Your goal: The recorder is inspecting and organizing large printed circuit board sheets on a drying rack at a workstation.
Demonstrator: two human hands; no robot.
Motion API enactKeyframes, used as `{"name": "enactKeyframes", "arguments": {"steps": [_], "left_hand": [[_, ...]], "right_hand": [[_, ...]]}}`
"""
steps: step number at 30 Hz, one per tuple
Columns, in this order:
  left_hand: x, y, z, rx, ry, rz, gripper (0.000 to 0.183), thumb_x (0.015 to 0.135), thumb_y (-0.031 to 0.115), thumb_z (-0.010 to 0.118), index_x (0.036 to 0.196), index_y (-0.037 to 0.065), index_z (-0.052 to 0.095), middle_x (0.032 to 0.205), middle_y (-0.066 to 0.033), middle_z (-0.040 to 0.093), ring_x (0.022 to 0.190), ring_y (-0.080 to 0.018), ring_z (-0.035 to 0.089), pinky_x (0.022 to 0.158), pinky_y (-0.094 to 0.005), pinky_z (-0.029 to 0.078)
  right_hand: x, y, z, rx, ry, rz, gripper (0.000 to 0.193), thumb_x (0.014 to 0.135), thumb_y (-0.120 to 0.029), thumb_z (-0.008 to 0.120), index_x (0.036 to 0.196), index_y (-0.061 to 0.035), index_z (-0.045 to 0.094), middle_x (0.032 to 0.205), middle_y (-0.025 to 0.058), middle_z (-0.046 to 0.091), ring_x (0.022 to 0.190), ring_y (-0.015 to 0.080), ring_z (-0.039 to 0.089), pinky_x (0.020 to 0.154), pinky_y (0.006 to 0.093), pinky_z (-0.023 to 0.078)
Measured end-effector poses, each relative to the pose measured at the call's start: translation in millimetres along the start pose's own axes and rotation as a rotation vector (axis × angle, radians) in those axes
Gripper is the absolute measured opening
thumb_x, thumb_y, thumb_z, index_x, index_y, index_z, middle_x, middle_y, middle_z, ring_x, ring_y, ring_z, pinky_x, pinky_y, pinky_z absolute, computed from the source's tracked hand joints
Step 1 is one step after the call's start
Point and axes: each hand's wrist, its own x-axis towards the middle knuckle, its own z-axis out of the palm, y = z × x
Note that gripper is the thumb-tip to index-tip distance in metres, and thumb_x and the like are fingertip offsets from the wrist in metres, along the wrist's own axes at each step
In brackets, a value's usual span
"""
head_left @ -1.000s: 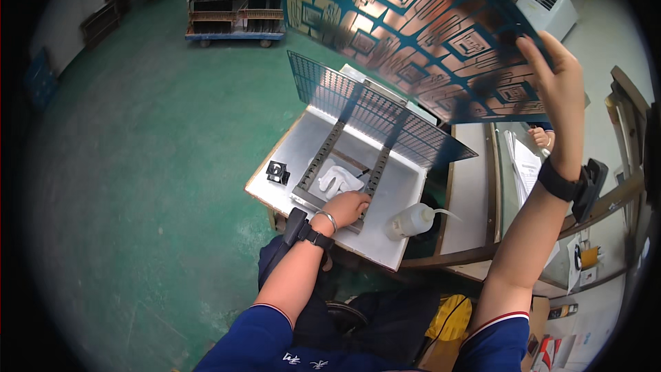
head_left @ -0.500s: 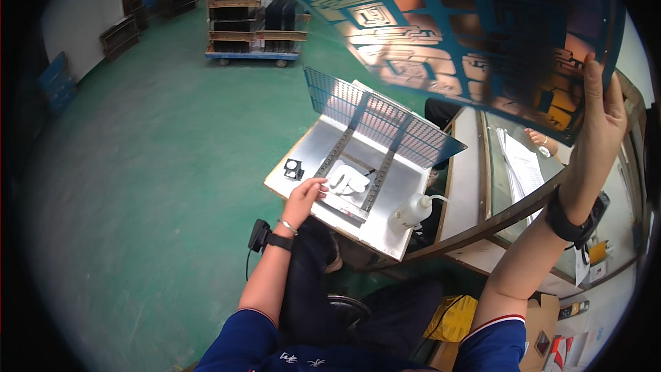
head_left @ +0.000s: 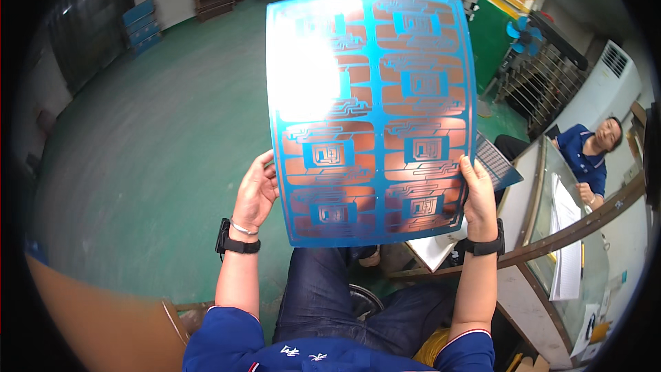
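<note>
A large blue printed circuit board panel (head_left: pixel 377 127) with copper patterns is held up before me, with strong glare on its upper left. My right hand (head_left: pixel 478 189) grips its lower right edge, thumb on the front and fingers behind. At the lower left edge, my left hand (head_left: pixel 255 193) has its fingers curled against the rim, the tips partly hidden by the panel. Behind the panel, most of the work stand (head_left: pixel 434 251) is covered; only its near right corner shows. A second perforated panel (head_left: pixel 497 162) peeks out past the right edge.
To the right, a person in a blue shirt (head_left: pixel 585 148) sits behind a glass-topped desk (head_left: pixel 544 234) with papers (head_left: pixel 566 234). Beyond are a blue fan (head_left: pixel 525 36), a rack (head_left: pixel 540 93) and a white air conditioner (head_left: pixel 606 89). A brown surface (head_left: pixel 103 303) is at lower left.
The panel has come down from the upper right to in front of me, and its copper face now shows fully. My left hand has left the stand and reached the panel's left edge.
</note>
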Motion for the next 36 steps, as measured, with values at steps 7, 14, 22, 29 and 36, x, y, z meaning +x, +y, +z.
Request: {"name": "enactKeyframes", "arguments": {"steps": [7, 14, 22, 29, 36], "left_hand": [[-33.8, -18.8, -8.7, 0.134, 0.305, -0.028, 0.034, 0.090, 0.019, 0.052, 0.121, 0.006, 0.045, 0.113, -0.0051, 0.055, 0.101, -0.0133, 0.055, 0.086, -0.0297, 0.047], [-62.7, -31.2, -27.7, 0.026, 0.370, -0.065, 0.032, 0.092, 0.017, 0.049, 0.121, 0.006, 0.044, 0.115, -0.0057, 0.054, 0.101, -0.0144, 0.055, 0.086, -0.0299, 0.047], [-82.0, -46.4, -41.3, -0.006, 0.459, -0.104, 0.028, 0.091, 0.016, 0.049, 0.118, 0.007, 0.047, 0.103, -0.0034, 0.059, 0.092, -0.0134, 0.059, 0.079, -0.0278, 0.049], [-81.1, -58.0, -43.9, -0.035, 0.470, -0.090, 0.026, 0.091, 0.016, 0.049, 0.116, 0.007, 0.048, 0.103, -0.0043, 0.060, 0.089, -0.0139, 0.060, 0.076, -0.0283, 0.051], [-88.5, -47.6, -36.8, -0.126, 0.477, -0.086, 0.032, 0.092, 0.016, 0.047, 0.123, 0.006, 0.044, 0.113, -0.0060, 0.057, 0.097, -0.0149, 0.058, 0.081, -0.0287, 0.049]], "right_hand": [[2.0, 65.3, -6.4, -0.112, -0.055, 0.168, 0.022, 0.091, -0.021, 0.053, 0.101, -0.0033, 0.059, 0.087, 0.0033, 0.063, 0.075, 0.0085, 0.058, 0.066, 0.0225, 0.047], [-29.9, 87.2, -4.0, -0.056, -0.145, 0.124, 0.022, 0.090, -0.016, 0.052, 0.105, -0.0001, 0.056, 0.093, 0.0041, 0.062, 0.082, 0.0097, 0.057, 0.074, 0.0245, 0.046], [-65.8, 103.8, -3.3, 0.043, -0.047, 0.176, 0.026, 0.089, -0.018, 0.055, 0.108, 0.0006, 0.055, 0.090, 0.0037, 0.062, 0.078, 0.0075, 0.056, 0.070, 0.0209, 0.046], [-74.1, 99.1, -10.4, 0.036, -0.089, 0.167, 0.032, 0.091, -0.021, 0.051, 0.114, 0.0022, 0.053, 0.101, 0.0059, 0.060, 0.088, 0.0094, 0.055, 0.078, 0.0230, 0.044], [-72.6, 127.7, -27.8, -0.074, -0.021, 0.181, 0.032, 0.093, -0.020, 0.048, 0.117, 0.0007, 0.052, 0.097, 0.0031, 0.060, 0.082, 0.0075, 0.055, 0.072, 0.0206, 0.044]]}}
